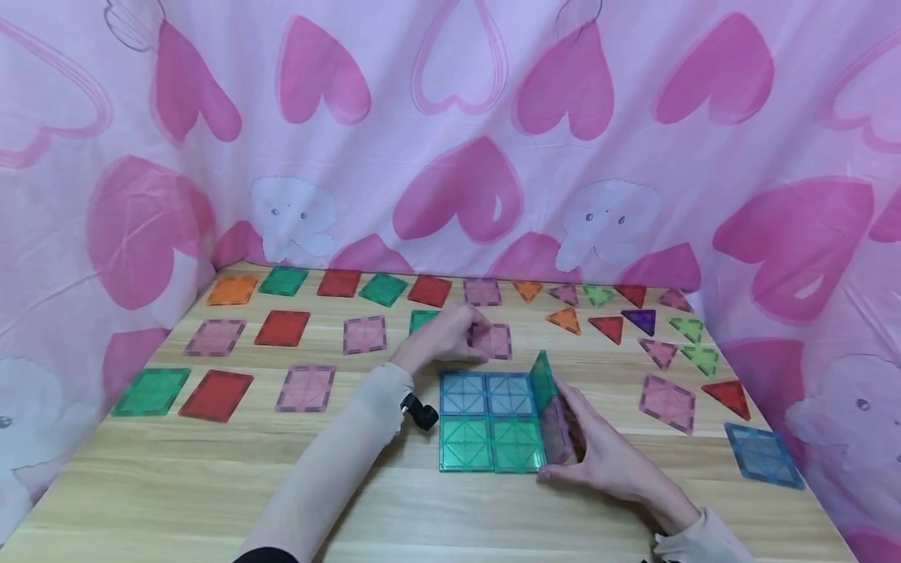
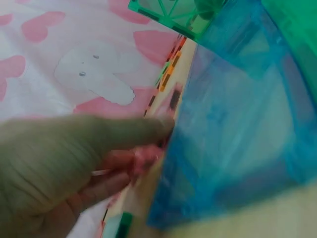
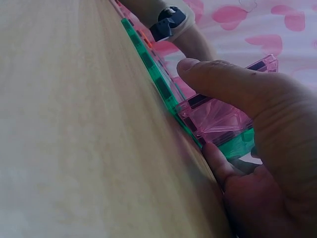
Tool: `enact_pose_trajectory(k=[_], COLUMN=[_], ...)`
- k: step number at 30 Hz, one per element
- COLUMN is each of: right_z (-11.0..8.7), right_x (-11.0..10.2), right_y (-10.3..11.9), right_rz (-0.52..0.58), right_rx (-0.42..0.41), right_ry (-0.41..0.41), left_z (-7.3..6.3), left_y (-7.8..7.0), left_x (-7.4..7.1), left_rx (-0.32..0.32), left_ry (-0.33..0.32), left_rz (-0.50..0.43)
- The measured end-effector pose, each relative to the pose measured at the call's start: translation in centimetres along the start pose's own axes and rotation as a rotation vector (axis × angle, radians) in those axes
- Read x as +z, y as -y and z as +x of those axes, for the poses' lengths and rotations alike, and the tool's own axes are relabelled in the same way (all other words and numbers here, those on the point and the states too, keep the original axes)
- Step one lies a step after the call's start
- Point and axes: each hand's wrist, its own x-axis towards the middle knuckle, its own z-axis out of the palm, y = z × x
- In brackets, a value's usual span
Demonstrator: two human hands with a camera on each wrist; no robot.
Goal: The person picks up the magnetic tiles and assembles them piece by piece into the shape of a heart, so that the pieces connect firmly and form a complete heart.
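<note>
Two blue and two green square magnetic tiles (image 1: 466,444) lie flat, edge to edge, as a larger square. Along its right side stand a green tile (image 1: 542,381) and, nearer me, a pink tile (image 1: 556,432). My right hand (image 1: 608,453) holds the upright pink tile, thumb at its near edge and fingers along its outer side. Beyond the flat square, my left hand (image 1: 446,335) pinches the left edge of a pink square tile (image 1: 498,342) at the table. In the left wrist view, blurred fingers (image 2: 124,134) surround pink plastic behind a blue tile (image 2: 228,134).
Orange, green, red and pink square tiles (image 1: 281,328) lie spread over the table's left and back. Small triangle tiles (image 1: 607,328) lie at the back right, with a pink square (image 1: 667,403) and a blue square (image 1: 763,455) nearer. A heart-patterned curtain (image 1: 457,188) encloses the table.
</note>
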Motion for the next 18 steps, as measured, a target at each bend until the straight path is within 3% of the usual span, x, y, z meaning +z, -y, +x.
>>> enact_pose_trajectory(k=[6, 12, 18], right_z=[-0.1, -0.1, 0.0], right_x=[-0.1, 0.0, 0.0], right_y=[0.0, 0.0, 0.0], right_rz=[-0.036, -0.018, -0.025], right_rx=[0.032, 0.025, 0.009], right_ry=[0.0, 0.004, 0.005], left_z=[-0.6, -0.4, -0.5], left_y=[0.2, 0.5, 0.2], left_x=[0.3, 0.8, 1.0], left_rx=[0.112, 0.152, 0.141], left_ry=[-0.052, -0.091, -0.045], left_rz=[-0.032, -0.057, -0.094])
